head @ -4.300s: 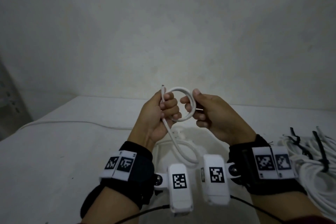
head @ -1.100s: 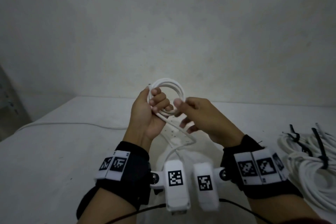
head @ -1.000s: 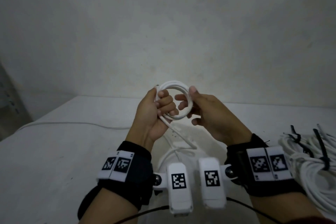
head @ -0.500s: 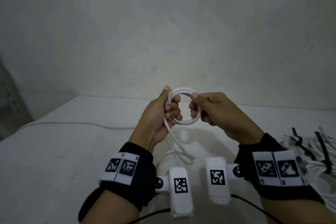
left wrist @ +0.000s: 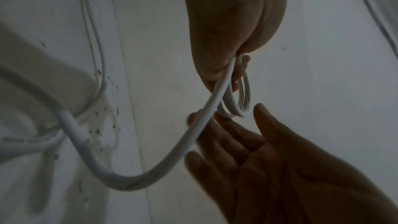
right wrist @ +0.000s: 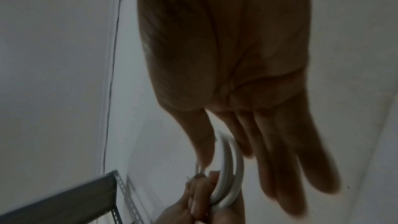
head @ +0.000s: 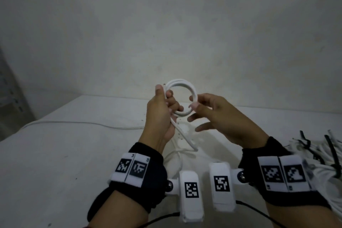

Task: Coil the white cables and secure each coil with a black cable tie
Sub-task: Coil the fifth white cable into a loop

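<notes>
**White cable coil held up over the table between both hands**

At the far left, a grey perforated metal shelf frame (right wrist: 64,198) is seen against the wall. A thin white cord (head: 77,123) is laid across the white table (head: 55,163). The small coil of white cable (head: 182,87) is gripped on its left side by the left hand (head: 159,116), whose thumb and curled fingers are closed round the loops. From this grip, the loose tail of the cable (left wrist: 150,168) is let down in a slack curve to the table, where more cable is gathered. The coil's right side is met by the right hand (head: 220,116), whose fingers are spread and nearly straight; whether the loops are actually pinched cannot be told. At the far right, finished white coils (head: 325,155) bound with black cable ties (head: 331,152) are piled on the table.
</notes>
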